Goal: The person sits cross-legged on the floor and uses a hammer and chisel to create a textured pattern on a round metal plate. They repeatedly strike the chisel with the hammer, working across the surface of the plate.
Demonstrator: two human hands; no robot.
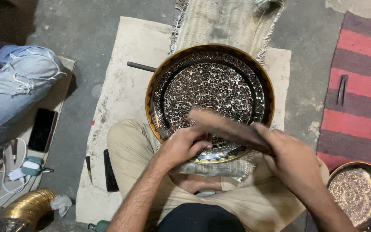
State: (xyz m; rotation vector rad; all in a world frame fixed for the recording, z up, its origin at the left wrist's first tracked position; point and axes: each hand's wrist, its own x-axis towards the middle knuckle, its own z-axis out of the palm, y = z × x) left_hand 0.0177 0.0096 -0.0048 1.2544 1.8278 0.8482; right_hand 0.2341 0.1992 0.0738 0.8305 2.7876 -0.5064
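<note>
Two hands over the near rim of the engraved round tray on the lap. Right hand grips a blurred wooden mallet, long axis running far-left over the tray. Left hand curled closed at the rim, contents hidden, nearer.

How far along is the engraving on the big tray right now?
Done, it seems: the tray already carries dense pattern over its centre and inner ring, with a gold-and-black rim. In hand: the left hand rests on the near edge, perhaps around a small tool that is hidden, and the right hand holds a blurred wooden mallet above it. What is left cannot be told; the near edge is covered.
</note>
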